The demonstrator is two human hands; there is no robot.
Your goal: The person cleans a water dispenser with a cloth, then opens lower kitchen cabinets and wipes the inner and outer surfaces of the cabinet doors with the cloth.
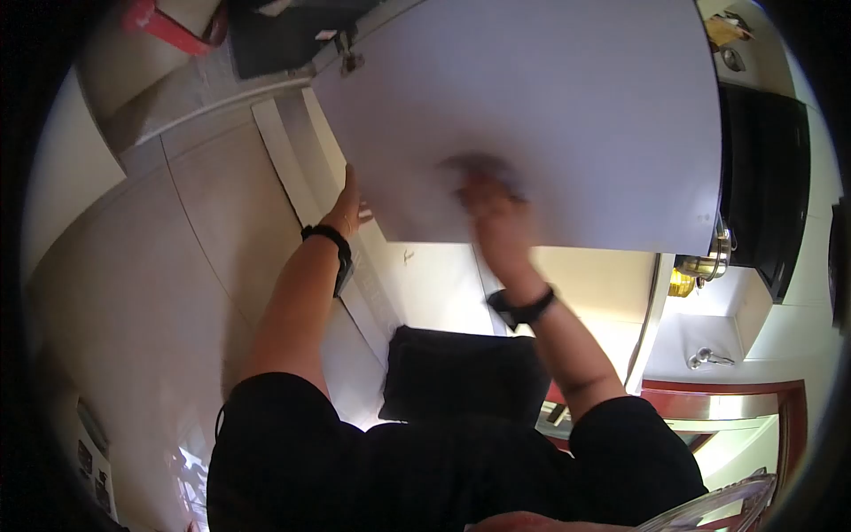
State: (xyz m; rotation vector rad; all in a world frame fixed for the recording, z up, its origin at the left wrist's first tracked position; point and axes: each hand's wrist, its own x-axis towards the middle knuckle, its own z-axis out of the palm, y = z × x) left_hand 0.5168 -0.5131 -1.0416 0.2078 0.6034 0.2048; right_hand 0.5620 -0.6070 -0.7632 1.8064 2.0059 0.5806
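A broad white panel (567,115), which looks like a cabinet door with a metal hinge (352,60) at its upper left, fills the upper middle of the head view. At its left edge, my left hand (348,206) holds on, with the thumb up and the fingertips partly hidden. My right hand (498,213) is smeared by motion in front of the panel's lower middle. Closed against the panel face, it holds a dark, blurred thing (479,165) that looks like a cloth. Each wrist wears a black band.
A black mat-like rectangle (465,374) lies low in front of my body. To the right are a metal pot (709,257), a yellow bottle (681,283), a faucet (709,358) and a dark stove or hood surface (764,186). A red object (173,27) stands at the upper left.
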